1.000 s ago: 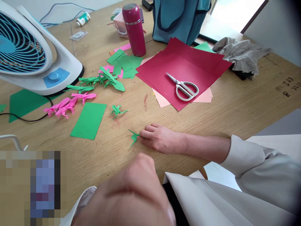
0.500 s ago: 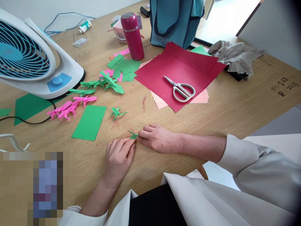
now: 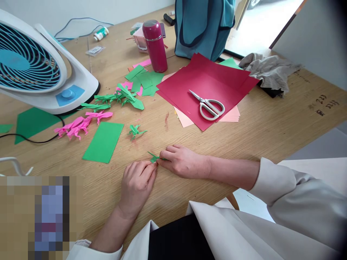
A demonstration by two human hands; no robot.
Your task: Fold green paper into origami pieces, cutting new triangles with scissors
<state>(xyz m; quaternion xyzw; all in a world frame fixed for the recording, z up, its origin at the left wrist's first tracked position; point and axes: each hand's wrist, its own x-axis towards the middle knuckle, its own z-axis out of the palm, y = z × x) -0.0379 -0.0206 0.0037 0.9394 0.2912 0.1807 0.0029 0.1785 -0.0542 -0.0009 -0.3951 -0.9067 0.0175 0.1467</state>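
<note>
Where the wooden table (image 3: 271, 122) is taken in whole, its left end is filled by a white and blue fan (image 3: 40, 72), and a blue bag (image 3: 203, 25) is stood at the far edge. The bag's mouth is cut off by the frame, so what is in it cannot be told. Red sheets (image 3: 189, 83) are spread in a stack near the middle, and a grey cloth (image 3: 271, 68) is heaped to their right. A green sheet (image 3: 103, 141) is laid flat nearer the left. A magenta flask (image 3: 155, 45) is stood upright beside the bag with its cap on, its contents hidden. White scissors (image 3: 208, 105) are laid closed on the red sheets. Folded pink figures (image 3: 81, 122) and green figures (image 3: 116, 98) are scattered before the fan.

The right hand (image 3: 184, 162) is laid on the table, thumb and forefinger pinched on a small folded green piece (image 3: 154, 157). The left hand (image 3: 137, 184) is set with fingers drawn together, the tips nipped on the piece's near end. The piece is thus held low over the table between the two hands, near the front edge and apart from the other figures. It is judged very light, thin and easily creased or torn, weakest at its points. It is best taken by fingertips at the thicker folded body.
</note>
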